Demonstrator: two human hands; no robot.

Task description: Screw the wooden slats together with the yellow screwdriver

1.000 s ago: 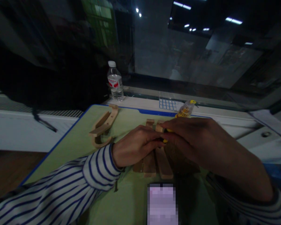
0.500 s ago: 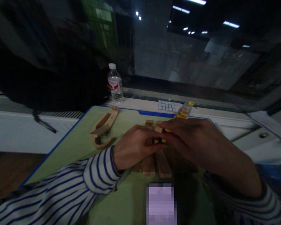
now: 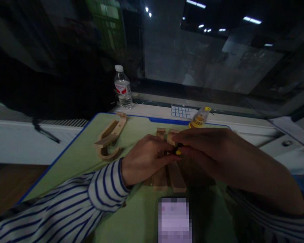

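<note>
Two wooden bars, a left one and a right one, lie side by side on the green table. Over their middle, my left hand has its fingers pinched together at a small black and yellow item. My right hand reaches in from the right, its fingers closed round the same item, which is mostly hidden. Curved wooden parts, joined into one piece with holes, rest at the table's back left.
A water bottle stands on the white sill behind the table. A clear bag with yellow print lies at the back edge. Near the front is a phone with a blurred screen.
My right hand has shifted slightly at the black and yellow item, its wrist and forearm moving right. My left hand keeps nearly the same place. The view has moved a little.
</note>
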